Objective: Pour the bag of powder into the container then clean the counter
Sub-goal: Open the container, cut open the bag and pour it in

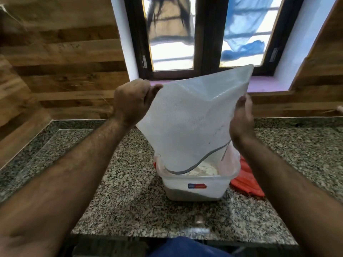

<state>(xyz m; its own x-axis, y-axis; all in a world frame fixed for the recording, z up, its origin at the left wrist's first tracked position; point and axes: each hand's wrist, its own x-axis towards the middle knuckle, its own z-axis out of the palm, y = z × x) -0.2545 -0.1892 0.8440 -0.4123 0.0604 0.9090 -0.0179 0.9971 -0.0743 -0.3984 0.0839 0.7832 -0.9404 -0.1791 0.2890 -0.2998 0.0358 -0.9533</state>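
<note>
A translucent white plastic bag (189, 123) is held upside down, its grey-edged mouth inside a clear plastic container (196, 186) on the granite counter (130, 201). White powder (204, 170) lies in the container. My left hand (132, 101) pinches the bag's upper left corner between thumb and fingers. On the bag's right side my right hand (241, 119) lies blurred against the plastic with its fingers fairly straight.
An orange-red cloth (246, 180) lies on the counter right behind the container. Wood-panelled walls rise at the back and left. A dark-framed window (206, 43) with a pink sill sits above the counter. The counter's front edge is near my body.
</note>
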